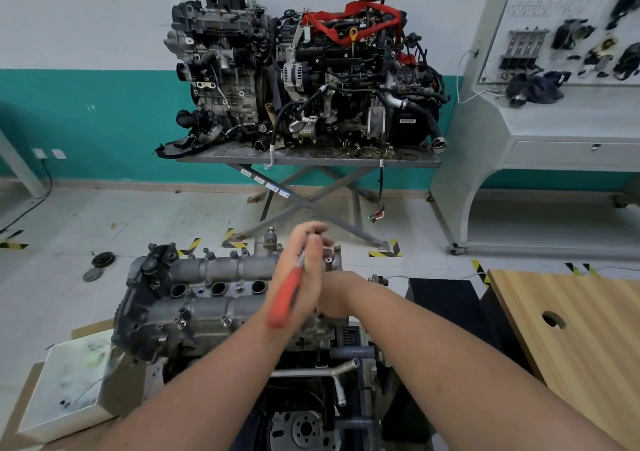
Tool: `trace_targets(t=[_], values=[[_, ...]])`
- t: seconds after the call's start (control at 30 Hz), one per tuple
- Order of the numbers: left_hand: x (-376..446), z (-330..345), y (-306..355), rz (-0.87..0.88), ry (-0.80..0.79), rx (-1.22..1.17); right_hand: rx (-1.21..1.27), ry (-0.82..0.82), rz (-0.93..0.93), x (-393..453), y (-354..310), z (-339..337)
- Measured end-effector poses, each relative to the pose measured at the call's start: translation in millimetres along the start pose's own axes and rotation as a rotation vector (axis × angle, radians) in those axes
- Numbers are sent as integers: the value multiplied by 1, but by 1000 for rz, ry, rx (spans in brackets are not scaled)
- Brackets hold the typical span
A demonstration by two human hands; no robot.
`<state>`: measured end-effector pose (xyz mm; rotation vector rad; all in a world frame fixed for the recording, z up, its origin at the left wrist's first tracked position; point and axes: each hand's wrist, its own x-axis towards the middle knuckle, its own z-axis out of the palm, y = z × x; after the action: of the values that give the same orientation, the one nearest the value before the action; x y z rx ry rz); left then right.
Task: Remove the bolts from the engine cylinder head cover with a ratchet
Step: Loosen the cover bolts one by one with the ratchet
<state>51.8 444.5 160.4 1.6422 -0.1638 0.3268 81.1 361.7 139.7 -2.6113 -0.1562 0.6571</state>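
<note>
The grey cylinder head cover (214, 270) tops an engine on a stand right in front of me. Several small bolts (225, 319) stand along its near edge. My left hand (301, 263) grips a ratchet with an orange-red handle (287, 300). The handle slants down to the left, and the ratchet's metal head is hidden by the fingers above the cover's right end. My right hand (337, 294) sits just behind and below the left hand at the cover's right end. Its fingers are hidden, so what they touch is unclear.
A white tray (65, 388) lies on cardboard at the lower left. A wooden table (571, 329) is close on the right. Two other engines (311, 80) sit on a scissor stand behind. A black pulley (103, 260) lies on the floor at left.
</note>
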Motion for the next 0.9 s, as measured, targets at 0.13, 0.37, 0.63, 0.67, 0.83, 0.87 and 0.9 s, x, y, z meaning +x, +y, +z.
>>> trace_targets(t=[0.13,0.37,0.63,0.67,0.83,0.87,0.9], values=[[1,9,6,-454,151,-477,-211,-84,-79,0,7,-6],[9,-19,12,-476,-101,-530,-322,-68,-135,-2,10,-5],[29,-29,37,-595,-200,-197,-322,-53,-175,-5,8,-6],[32,-29,41,-614,-218,-137,-333,-62,-172,-6,7,-7],[44,-34,60,-547,-452,285,-435,-150,-182,-5,2,-8],[45,-33,64,-454,-539,467,-437,-154,-168,-4,2,-8],[46,-30,68,-330,-608,678,-447,-147,-194,-4,3,-7]])
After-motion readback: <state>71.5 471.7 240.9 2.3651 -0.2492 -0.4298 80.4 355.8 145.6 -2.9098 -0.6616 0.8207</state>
